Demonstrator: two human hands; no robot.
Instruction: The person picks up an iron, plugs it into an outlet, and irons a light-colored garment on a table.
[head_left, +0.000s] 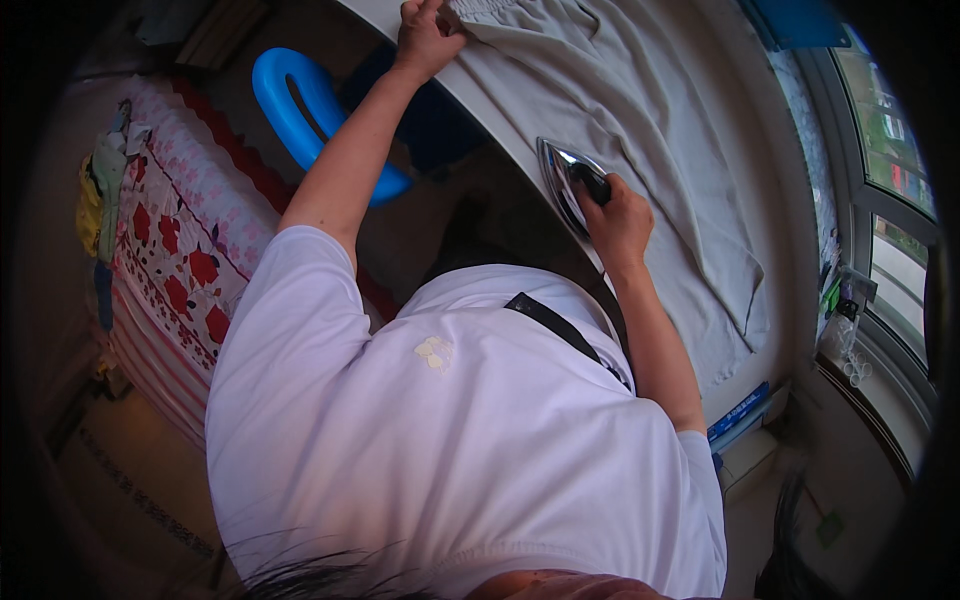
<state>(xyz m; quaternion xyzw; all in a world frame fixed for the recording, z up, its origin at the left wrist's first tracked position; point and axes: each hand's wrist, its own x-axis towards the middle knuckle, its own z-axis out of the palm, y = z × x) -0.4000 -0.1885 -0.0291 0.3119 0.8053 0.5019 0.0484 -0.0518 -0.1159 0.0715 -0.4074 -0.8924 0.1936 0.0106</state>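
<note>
Light grey cloth pants (637, 97) with a gathered elastic waistband (480, 7) lie spread over a white table (750, 135), with folds and creases along their length. My left hand (429, 39) pinches the garment by the waistband near the table's far end. In my right hand (621, 222) is the black handle of a clothes iron (559, 169). Its shiny metal body rests along the table's near edge, at the border of the cloth, with the tip pointing away from me. Whether its soleplate touches the fabric is hidden.
A blue plastic chair or stool (300, 97) stands left of the table. Further left is a bed with a floral cover (180, 255) and clothes (105, 180) on it. A windowsill with small items (847, 300) lies to the right; blue boxes (739, 412) sit by the table's near end.
</note>
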